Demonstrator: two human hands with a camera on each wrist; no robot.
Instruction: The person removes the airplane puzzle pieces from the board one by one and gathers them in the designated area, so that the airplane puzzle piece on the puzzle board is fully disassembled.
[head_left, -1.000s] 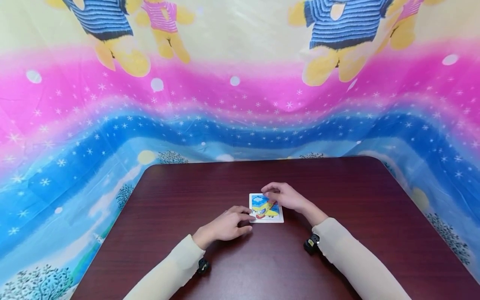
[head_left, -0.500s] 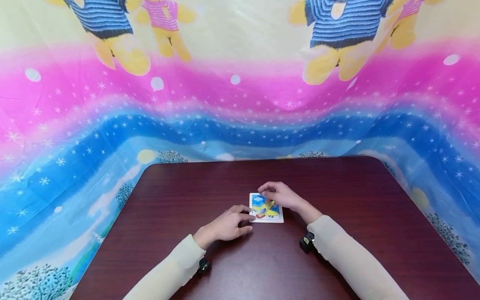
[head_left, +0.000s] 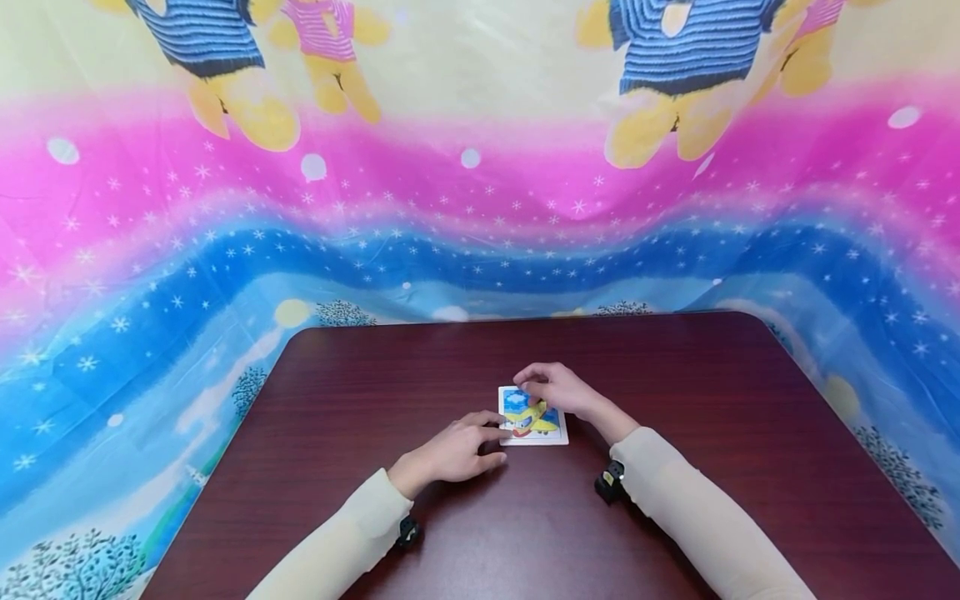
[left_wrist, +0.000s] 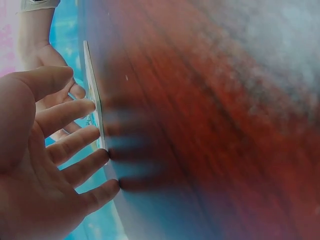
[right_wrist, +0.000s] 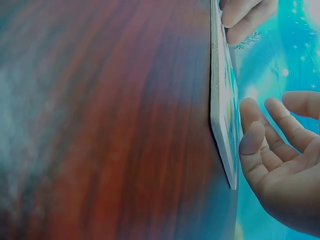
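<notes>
A small square picture board (head_left: pixel 556 438) lies flat on the dark red-brown table, with a white border and a yellow plane on blue sky. Its pale, thick edge (right_wrist: pixel 216 90) shows in the right wrist view. My left hand (head_left: pixel 459 448) rests at the board's left side, fingers spread and fairly straight, fingertips right at the rim in the left wrist view. Over the board's upper right part hovers my right hand (head_left: pixel 564 390), loosely bent, thumb and fingers close above the picture. Nothing shows between those fingers, and the hand hides the picture's upper right corner.
The wooden table (head_left: pixel 360 375) has rounded far corners. Behind and beside it hangs a printed cloth (head_left: pixel 450 192) with bears, snowflakes and trees. A small black camera (head_left: pixel 610 482) sits below the right cuff, another (head_left: pixel 407 531) below the left.
My right hand has slid slightly left and away from me over the top of the board, its forearm following. The left hand and the board have stayed put.
</notes>
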